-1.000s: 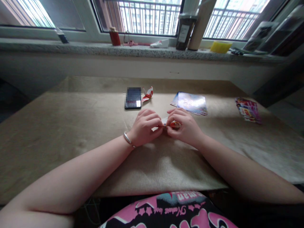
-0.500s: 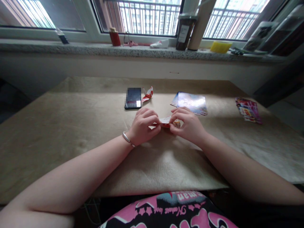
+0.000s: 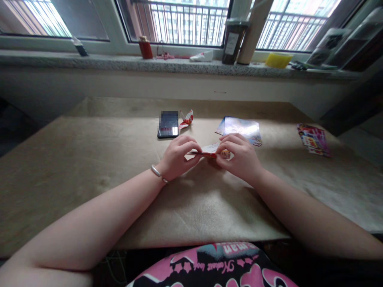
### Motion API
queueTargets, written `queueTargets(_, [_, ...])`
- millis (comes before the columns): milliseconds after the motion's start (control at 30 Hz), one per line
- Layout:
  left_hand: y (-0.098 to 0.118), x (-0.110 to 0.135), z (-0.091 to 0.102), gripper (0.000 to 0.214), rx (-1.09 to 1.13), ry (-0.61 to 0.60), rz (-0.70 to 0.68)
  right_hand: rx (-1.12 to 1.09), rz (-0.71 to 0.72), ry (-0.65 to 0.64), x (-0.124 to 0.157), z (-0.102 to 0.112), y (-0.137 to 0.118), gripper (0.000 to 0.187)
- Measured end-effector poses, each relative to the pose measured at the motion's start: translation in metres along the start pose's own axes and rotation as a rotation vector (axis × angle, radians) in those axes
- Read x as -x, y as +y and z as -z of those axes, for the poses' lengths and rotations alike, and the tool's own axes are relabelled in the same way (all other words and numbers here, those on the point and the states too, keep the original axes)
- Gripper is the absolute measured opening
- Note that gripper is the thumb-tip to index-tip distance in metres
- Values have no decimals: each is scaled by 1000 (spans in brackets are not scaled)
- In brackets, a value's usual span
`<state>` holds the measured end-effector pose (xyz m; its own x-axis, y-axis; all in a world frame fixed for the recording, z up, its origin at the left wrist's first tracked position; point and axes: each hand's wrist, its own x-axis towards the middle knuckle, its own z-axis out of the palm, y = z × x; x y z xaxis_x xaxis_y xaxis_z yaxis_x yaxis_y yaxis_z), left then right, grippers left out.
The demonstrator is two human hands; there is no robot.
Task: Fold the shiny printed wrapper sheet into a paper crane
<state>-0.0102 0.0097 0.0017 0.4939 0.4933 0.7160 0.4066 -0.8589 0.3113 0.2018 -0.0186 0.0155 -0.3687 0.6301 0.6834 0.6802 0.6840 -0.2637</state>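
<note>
The left hand (image 3: 179, 154) pinches 1 side of the paper (image 3: 210, 148), the right hand (image 3: 241, 156) the other; its white face shows between the 2 grips.

Bright daylight from windows (image 3: 182, 24), glare on phone (image 3: 168, 124), soft shadows on table (image 3: 89, 159), dim corners, stretched edges

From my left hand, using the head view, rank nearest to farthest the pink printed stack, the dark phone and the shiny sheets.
From the left hand:
1. Dark phone, just beyond it, slightly left.
2. Shiny sheets, farther right, just beyond the right hand.
3. Pink printed stack, at the far right.
</note>
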Motion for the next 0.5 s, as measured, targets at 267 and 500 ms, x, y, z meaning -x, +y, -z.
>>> queueTargets(267, [-10, 1, 0, 7, 40, 73, 106, 42, 38, 68, 1, 4, 3, 9])
queueTargets(500, [-13, 4, -1, 10, 57, 159, 174, 109, 144, -14, 3, -3, 11, 9])
